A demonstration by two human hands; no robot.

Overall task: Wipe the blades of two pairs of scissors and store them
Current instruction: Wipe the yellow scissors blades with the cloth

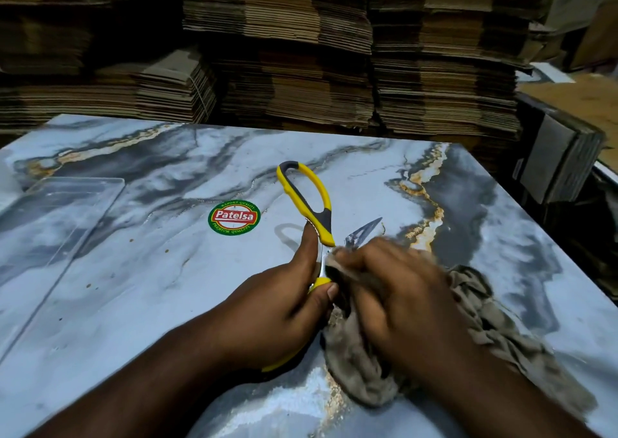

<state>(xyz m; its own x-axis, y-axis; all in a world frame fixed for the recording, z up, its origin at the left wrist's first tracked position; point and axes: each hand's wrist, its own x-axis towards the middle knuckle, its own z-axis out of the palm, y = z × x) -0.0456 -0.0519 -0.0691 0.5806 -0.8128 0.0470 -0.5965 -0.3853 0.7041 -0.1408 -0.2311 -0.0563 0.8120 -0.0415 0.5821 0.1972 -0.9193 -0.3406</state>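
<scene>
The person works at a marbled bench (133, 287) with stacks of flat cardboard (301, 69) behind it at 12 o'clock. The left hand (284, 310) clenches the lower yellow handle of the scissors (312, 203), its thumb stretched up toward the pivot. The scissors stand spread wide near the middle of the bench: 1 handle loop points to 12 o'clock, and 1 bare blade tip (368, 230) pokes out toward 2 o'clock. The right hand (398, 290) is blurred, its fingers curled round a brown cloth (485, 330) pressed at the blades near the pivot. The rest of the cloth trails over the bench toward 4 o'clock.

A clear tray (67, 210) sits at 9 o'clock, likely the storage place. A round "Patelsa" sticker (234, 218) lies just at 10 o'clock of the hands. Only 1 pair of scissors shows; where the second lies cannot be told.

This looks like the wiping step on the first visible pair, with storing not yet done. The main risk is a cut: the blades are open, and if the left hand squeezes, they could close on the right fingers through the thin cloth. Wiping toward the edge instead of along it could slice the cloth or skin. The exposed tip could also snag the loose cloth.
</scene>
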